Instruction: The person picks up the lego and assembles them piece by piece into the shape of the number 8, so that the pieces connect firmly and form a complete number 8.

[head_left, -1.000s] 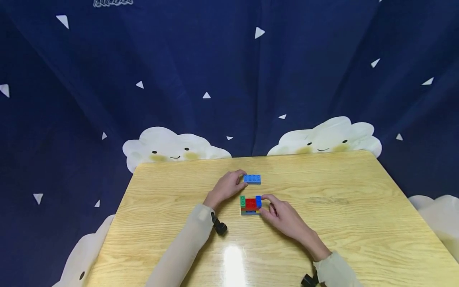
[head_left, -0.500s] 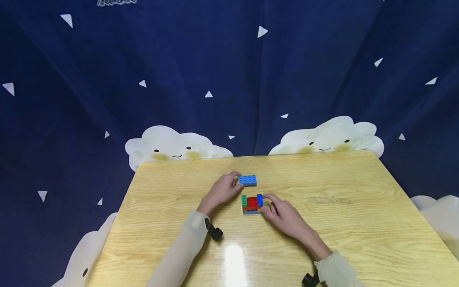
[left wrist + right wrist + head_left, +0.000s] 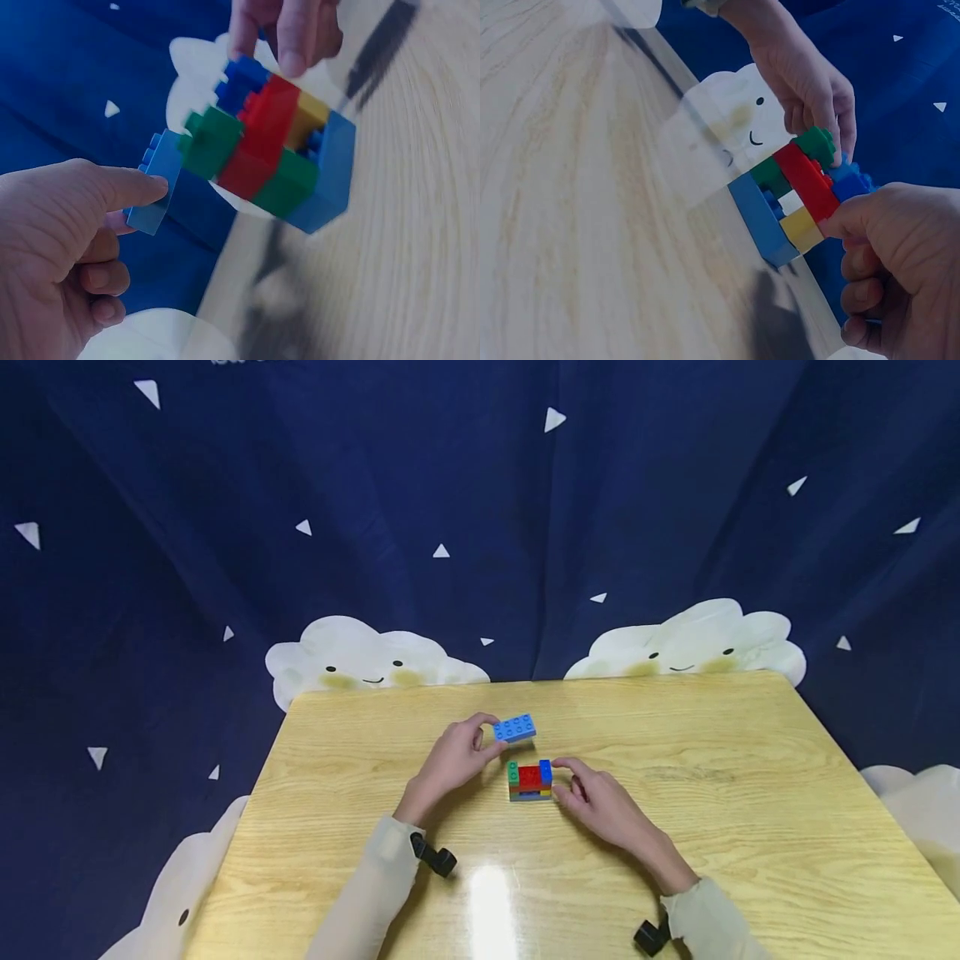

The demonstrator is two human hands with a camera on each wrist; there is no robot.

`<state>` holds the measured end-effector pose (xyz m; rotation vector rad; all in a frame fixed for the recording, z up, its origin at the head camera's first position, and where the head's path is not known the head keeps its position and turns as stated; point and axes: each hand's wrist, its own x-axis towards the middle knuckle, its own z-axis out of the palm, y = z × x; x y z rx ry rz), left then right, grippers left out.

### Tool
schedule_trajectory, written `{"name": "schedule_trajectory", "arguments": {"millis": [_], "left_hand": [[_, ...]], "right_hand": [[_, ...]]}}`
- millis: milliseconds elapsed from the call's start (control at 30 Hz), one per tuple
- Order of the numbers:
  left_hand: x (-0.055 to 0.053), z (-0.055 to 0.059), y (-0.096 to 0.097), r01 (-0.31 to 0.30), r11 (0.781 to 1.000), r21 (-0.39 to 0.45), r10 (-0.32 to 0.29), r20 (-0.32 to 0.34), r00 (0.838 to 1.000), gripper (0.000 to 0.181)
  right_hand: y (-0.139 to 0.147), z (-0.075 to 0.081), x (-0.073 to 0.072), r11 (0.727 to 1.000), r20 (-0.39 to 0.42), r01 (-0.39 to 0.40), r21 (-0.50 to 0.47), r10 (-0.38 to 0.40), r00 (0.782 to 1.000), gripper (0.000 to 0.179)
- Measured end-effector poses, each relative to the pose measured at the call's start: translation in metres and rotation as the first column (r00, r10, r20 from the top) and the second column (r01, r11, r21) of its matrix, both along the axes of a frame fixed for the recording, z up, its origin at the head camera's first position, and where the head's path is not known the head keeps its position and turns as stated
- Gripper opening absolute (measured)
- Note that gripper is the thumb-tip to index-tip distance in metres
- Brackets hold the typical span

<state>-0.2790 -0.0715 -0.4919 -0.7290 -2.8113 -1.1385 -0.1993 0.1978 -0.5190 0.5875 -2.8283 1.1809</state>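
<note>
My left hand point(image 3: 453, 760) pinches one end of a light blue building brick point(image 3: 514, 727) with two rows of studs. The brick is tilted and off the table, behind and a little left of a small brick build point(image 3: 529, 779). That build has a light blue base point(image 3: 337, 165), green and yellow bricks above it, a red brick point(image 3: 262, 135) across them, and a green brick point(image 3: 212, 142) and a dark blue brick point(image 3: 240, 82) on top at opposite ends. My right hand point(image 3: 603, 806) holds the build's right end between thumb and forefinger, its other fingers curled.
The build stands on a light wooden table point(image 3: 697, 760) near its middle. A dark blue curtain point(image 3: 480, 485) with white clouds hangs behind the far edge. Each wrist wears a black camera mount. A bright reflection lies on the table in front.
My left hand has lifted the light blue brick off the table, drawn it slightly left and tilted it. My right hand stays by the build's right end.
</note>
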Motion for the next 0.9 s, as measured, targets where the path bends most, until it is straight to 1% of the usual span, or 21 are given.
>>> {"name": "schedule_trajectory", "arguments": {"millis": [100, 200, 367, 467, 600, 767, 900], "left_hand": [[0.008, 0.009, 0.001, 0.011, 1.000, 0.017, -0.011, -0.011, 1.000, 0.040], [0.016, 0.017, 0.004, 0.033, 0.999, 0.017, -0.033, -0.008, 0.999, 0.040], [0.027, 0.024, 0.008, 0.052, 0.999, -0.003, -0.052, 0.006, 0.999, 0.039], [0.032, 0.025, 0.008, 0.062, 0.998, -0.015, -0.062, 0.014, 0.998, 0.038], [0.039, 0.026, 0.007, 0.072, 0.997, -0.017, -0.072, 0.033, 0.997, 0.039], [0.044, 0.025, 0.006, 0.083, 0.996, -0.026, -0.082, 0.037, 0.996, 0.038], [0.048, 0.022, 0.005, 0.089, 0.996, -0.029, -0.088, 0.042, 0.995, 0.037]], "right_hand": [[0.003, 0.002, -0.001, 1.000, -0.020, -0.011, -0.010, 0.011, 1.000, 0.037], [0.006, 0.005, -0.002, 1.000, -0.032, -0.010, -0.026, 0.009, 0.999, 0.037], [0.009, 0.009, -0.004, 0.999, -0.044, 0.011, -0.036, -0.013, 0.999, 0.036], [0.009, 0.011, -0.003, 0.998, -0.051, 0.019, -0.052, -0.022, 0.998, 0.036], [0.007, 0.013, -0.001, 0.995, -0.052, 0.012, -0.103, -0.018, 0.998, 0.040], [0.004, 0.015, 0.000, 0.988, -0.075, -0.037, -0.149, 0.026, 0.997, 0.046], [0.001, 0.013, 0.001, 0.988, -0.084, -0.058, -0.142, 0.046, 0.995, 0.046]]}}
